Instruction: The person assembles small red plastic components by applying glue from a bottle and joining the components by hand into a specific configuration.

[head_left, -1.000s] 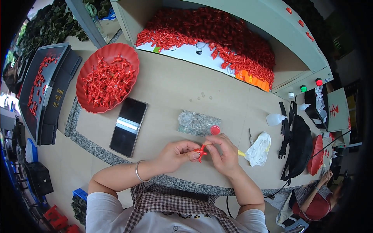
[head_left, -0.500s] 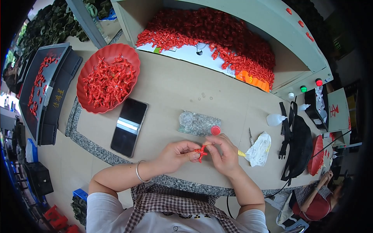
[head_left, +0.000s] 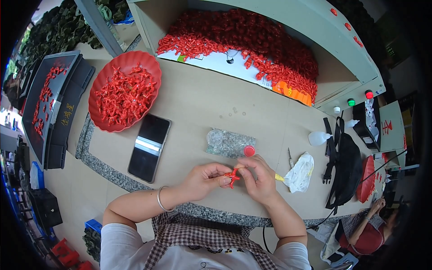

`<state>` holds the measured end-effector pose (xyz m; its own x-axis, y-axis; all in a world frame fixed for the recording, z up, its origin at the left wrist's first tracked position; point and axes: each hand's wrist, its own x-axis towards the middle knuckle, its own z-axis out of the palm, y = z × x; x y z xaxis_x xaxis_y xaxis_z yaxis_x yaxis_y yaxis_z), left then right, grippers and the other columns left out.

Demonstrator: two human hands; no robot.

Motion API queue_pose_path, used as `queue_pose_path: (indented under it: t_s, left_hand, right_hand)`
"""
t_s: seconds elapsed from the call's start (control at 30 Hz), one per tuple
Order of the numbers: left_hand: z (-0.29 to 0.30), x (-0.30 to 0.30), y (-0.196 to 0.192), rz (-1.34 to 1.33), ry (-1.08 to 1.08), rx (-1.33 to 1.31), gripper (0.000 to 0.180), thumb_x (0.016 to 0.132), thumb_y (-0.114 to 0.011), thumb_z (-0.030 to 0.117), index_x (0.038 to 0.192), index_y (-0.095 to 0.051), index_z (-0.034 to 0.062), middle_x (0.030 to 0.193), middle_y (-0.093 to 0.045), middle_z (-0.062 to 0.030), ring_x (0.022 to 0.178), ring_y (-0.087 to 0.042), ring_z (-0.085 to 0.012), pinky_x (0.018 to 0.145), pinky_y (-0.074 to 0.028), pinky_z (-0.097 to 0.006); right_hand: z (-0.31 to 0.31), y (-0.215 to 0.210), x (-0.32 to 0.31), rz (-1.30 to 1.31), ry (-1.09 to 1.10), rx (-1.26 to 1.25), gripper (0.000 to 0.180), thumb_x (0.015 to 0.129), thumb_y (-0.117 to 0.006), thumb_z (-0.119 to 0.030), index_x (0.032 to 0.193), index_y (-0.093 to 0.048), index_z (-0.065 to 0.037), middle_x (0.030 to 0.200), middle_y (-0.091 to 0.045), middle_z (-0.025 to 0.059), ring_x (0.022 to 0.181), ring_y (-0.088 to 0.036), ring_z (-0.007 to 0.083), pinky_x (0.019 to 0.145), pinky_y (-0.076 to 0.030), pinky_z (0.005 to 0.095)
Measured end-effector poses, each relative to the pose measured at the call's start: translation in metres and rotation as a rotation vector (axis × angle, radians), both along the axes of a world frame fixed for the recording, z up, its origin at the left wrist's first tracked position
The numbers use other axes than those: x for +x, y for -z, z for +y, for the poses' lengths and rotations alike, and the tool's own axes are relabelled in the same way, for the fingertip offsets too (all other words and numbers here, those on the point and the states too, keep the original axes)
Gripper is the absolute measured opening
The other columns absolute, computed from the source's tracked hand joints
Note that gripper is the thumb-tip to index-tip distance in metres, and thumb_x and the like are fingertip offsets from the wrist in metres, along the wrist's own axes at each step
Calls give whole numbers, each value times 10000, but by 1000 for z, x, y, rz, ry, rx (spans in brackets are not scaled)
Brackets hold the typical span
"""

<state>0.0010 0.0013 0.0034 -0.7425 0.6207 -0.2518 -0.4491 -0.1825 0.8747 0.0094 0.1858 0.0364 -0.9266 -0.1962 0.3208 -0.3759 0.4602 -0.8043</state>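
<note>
A small glossy red plastic figure with several stubby limbs is held over the near side of the table. My left hand pinches its left side between thumb and fingers. On the other side my right hand is closed, thumb and fingertips pressed together at the figure's upper limb. Just beyond my fingers lies a speckled grey stone slab, bearing a small clear round dish and a little red cap-like piece.
A scalloped red bowl of red figures and a phone lie left. A shelf heaped with figures stands behind. Rightward are a thin pen-like tool, white cloth, squeeze bottle and black bag. A co-worker sits far right.
</note>
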Motion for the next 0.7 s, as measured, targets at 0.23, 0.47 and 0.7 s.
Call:
queue_pose_path:
  t_s: [0.23, 0.47, 0.7]
  left_hand:
    - [0, 0, -1, -9, -9, 27, 221, 878, -536, 72, 1073, -529, -31, 946, -613, -88, 831, -605, -138, 762, -511, -278]
    - [0, 1, -1, -6, -14, 33, 214, 880, -533, 72, 1069, -536, -29, 936, -616, -84, 835, -605, -136, 760, -509, -274]
    - [0, 0, 1, -1, -4, 25, 220, 877, -536, 67, 1074, -531, -31, 943, -613, -82, 837, -605, -137, 761, -510, -274]
  right_hand:
    - [1, 1, 0, 16, -6, 0, 201, 770, -578, 22, 967, -554, -12, 786, -610, 76, 736, -579, 241, 722, -461, 334]
    - [1, 1, -1, 31, -20, 8, 192, 782, -572, 27, 971, -557, -5, 810, -619, 91, 726, -578, 217, 681, -463, 307]
    - [-1, -1, -1, 19, -7, 10, 203, 770, -574, 27, 968, -553, -14, 784, -609, 77, 735, -576, 241, 704, -460, 328]
